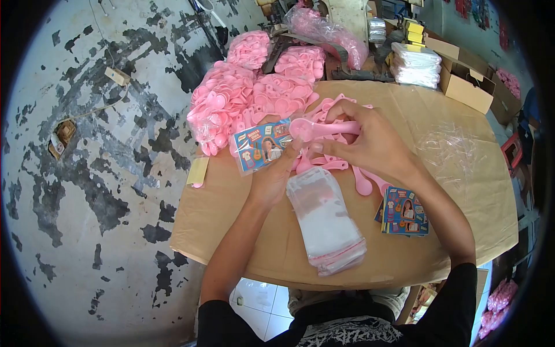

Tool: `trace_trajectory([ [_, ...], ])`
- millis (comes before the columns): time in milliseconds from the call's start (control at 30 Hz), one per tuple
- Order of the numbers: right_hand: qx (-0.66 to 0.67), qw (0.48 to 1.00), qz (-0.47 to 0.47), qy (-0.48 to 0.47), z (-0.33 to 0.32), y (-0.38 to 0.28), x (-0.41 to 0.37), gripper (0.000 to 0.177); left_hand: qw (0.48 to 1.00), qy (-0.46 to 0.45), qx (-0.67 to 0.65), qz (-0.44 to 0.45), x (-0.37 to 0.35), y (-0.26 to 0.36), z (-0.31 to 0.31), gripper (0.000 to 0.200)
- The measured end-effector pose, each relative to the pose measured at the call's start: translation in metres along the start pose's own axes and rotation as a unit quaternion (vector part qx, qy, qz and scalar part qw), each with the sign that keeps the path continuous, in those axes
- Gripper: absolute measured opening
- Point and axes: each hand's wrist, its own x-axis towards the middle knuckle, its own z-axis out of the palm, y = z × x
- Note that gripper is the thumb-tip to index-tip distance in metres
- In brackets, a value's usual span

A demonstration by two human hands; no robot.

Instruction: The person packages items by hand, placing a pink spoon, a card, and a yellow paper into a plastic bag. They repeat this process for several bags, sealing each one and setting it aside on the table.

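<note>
My left hand [272, 176] grips a clear sleeve with a printed picture card [261, 146] inside it, held above the cardboard-covered table [462, 191]. A pink plastic spoon [319, 128] is pinched in my right hand [370, 144], its bowl at the sleeve's open end. Under my hands lie several loose pink spoons [364, 184]. A stack of empty clear sleeves [328, 222] sits near the front edge. To its right rests a small pile of printed cards [404, 212].
Clear bags packed with pink plastic pieces [228, 104] are heaped at the table's far left. Behind them stand stacked white packets [416, 65], an open cardboard box [465, 87] and machine parts. Loose clear film [448, 147] lies at right. A patchy concrete floor spreads to the left.
</note>
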Motion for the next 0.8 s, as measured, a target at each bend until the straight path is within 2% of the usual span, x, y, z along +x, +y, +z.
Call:
trace_trajectory([
  [100, 0.027, 0.999, 0.024, -0.016, 0.002, 0.004, 0.001, 0.023, 0.999, 0.009, 0.042, 0.03, 0.002, -0.004, -0.001, 0.029],
  [233, 0.083, 0.996, -0.028, -0.013, 0.0, 0.015, 0.003, 0.017, 0.997, 0.003, 0.043, 0.056, 0.006, -0.008, -0.008, 0.034],
  [300, 0.096, 0.993, -0.065, -0.003, -0.001, 0.024, 0.005, 0.013, 0.999, 0.008, 0.052, -0.004, 0.002, 0.002, -0.005, 0.04],
  [400, 0.107, 0.989, 0.051, -0.091, -0.027, 0.022, 0.007, 0.022, 0.999, -0.025, 0.032, -0.011, 0.008, 0.004, -0.02, 0.047],
  [533, 0.08, 0.994, 0.024, -0.069, -0.032, 0.019, 0.005, 0.031, 0.997, -0.032, 0.049, 0.056, 0.01, 0.006, -0.027, 0.047],
  [633, 0.048, 0.998, -0.023, -0.032, -0.015, 0.008, 0.0, 0.035, 0.996, -0.004, 0.07, 0.055, 0.007, 0.006, -0.019, 0.049],
  [733, 0.022, 0.999, -0.023, -0.026, -0.005, -0.003, -0.005, 0.031, 0.996, 0.048, 0.077, 0.023, 0.004, 0.006, -0.003, 0.051],
  [800, 0.035, 0.999, -0.029, 0.004, 0.006, 0.001, -0.006, 0.031, 0.994, 0.062, 0.082, -0.038, 0.0, -0.001, -0.008, 0.05],
])
